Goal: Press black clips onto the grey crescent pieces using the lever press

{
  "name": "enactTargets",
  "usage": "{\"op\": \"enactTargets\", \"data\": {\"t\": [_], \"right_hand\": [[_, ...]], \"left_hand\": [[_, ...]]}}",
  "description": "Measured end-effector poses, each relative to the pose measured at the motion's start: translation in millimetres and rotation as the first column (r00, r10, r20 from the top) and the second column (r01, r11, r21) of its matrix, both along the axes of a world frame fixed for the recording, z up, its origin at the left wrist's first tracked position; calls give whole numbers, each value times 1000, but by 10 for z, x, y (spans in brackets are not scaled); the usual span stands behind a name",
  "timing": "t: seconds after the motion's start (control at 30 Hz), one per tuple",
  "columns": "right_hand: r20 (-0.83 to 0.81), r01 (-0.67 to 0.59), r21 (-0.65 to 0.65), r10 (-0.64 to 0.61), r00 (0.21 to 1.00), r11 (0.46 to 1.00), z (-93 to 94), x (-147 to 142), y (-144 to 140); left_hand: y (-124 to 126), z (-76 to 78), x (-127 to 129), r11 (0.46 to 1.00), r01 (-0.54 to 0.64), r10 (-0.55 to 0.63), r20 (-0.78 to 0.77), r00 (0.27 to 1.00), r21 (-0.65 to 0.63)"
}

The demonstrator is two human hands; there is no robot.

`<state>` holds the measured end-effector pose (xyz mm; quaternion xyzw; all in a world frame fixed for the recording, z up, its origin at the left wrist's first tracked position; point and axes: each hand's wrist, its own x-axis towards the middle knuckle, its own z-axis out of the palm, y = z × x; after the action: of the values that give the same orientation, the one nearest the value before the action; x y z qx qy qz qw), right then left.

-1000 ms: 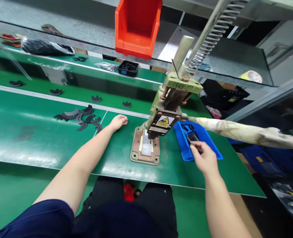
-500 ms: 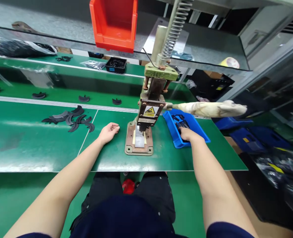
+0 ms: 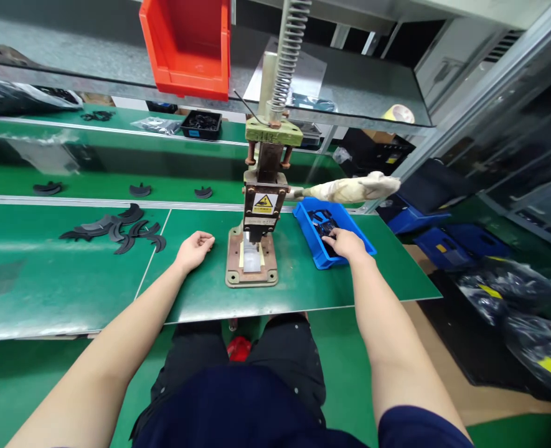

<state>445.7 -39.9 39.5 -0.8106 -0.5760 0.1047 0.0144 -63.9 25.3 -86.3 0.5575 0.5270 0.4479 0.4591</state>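
A manual lever press [image 3: 259, 205] stands on the green table [image 3: 298, 286] in front of me, its cloth-wrapped handle [image 3: 350, 186] sticking out to the right. My left hand [image 3: 193, 247] rests on the table left of the press base, fingers loosely curled, holding nothing. My right hand [image 3: 347, 242] reaches into the blue tray [image 3: 310, 227] right of the press, fingers on the small black parts [image 3: 324, 223] inside. Whether it grips one is hidden.
A pile of black curved pieces [image 3: 116, 225] lies on the table to the left, with single ones [image 3: 139, 190] on the belt behind. A red bin [image 3: 186, 46] sits on the shelf above. A black tray [image 3: 201, 123] is at the back. Blue bins [image 3: 443, 239] lie at right.
The view has shifted so the press sits further left. My right hand has gone from above the blue tray down into it. The left hand stays beside the press base.
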Motion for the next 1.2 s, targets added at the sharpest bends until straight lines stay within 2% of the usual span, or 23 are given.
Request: {"op": "enactTargets", "data": {"t": [0.2, 0.33, 0.43, 0.5, 0.57, 0.63, 0.7, 0.77, 0.83, 0.9, 0.93, 1.0, 1.13, 1.2], "right_hand": [[-196, 91, 177, -56, 979, 980, 92, -79, -145], [-404, 161, 362, -1, 915, 918, 178, -234, -259], [-559, 228, 492, 105, 822, 840, 183, -493, -433], [-643, 263, 546, 197, 740, 796, 141, -737, -607], [-719, 287, 556, 278, 637, 780, 67, -1025, -807], [-796, 305, 516, 317, 515, 800, -26, -1343, -1000], [-867, 302, 443, 319, 383, 844, -125, -1665, -1154], [-921, 271, 362, 297, 254, 892, -216, -1962, -1258], [-953, 226, 292, 264, 146, 929, -293, -2207, -1318], [-971, 194, 240, 230, 72, 951, -349, -2382, -1351], [-975, 187, 220, 215, 47, 957, -370, -2441, -1362], [-981, 185, 196, 196, 19, 963, -394, -2510, -1382], [-981, 180, 191, 193, 6, 965, -407, -2522, -1426], [-979, 181, 201, 203, 8, 963, -415, -2514, -1448]], "left_hand": [[-26, 13, 10, 1000, -3, 3, -30, 1000, 10], [-39, 49, 12, 1000, -10, 10, -2, 1000, -7], [-52, 115, -3, 998, -50, 52, 76, 996, -27], [-118, 183, -5, 991, -133, 135, 125, 983, -24], [-284, 277, 25, 975, -221, 216, 119, 969, 36], [-570, 405, 109, 957, -237, 230, 60, 971, 167], [-930, 565, 247, 938, -141, 154, -18, 988, 318], [-1275, 731, 416, 897, 93, -44, -120, 992, 433], [-1521, 865, 576, 812, 322, -259, -195, 946, 487], [-1647, 934, 685, 733, 448, -391, -222, 893, 512], [-1675, 942, 714, 710, 466, -416, -219, 883, 528], [-1698, 921, 728, 706, 441, -399, -202, 894, 555], [-1736, 845, 678, 758, 400, -349, -198, 916, 515], [-1766, 837, 663, 767, 400, -353, -191, 916, 502]]}}
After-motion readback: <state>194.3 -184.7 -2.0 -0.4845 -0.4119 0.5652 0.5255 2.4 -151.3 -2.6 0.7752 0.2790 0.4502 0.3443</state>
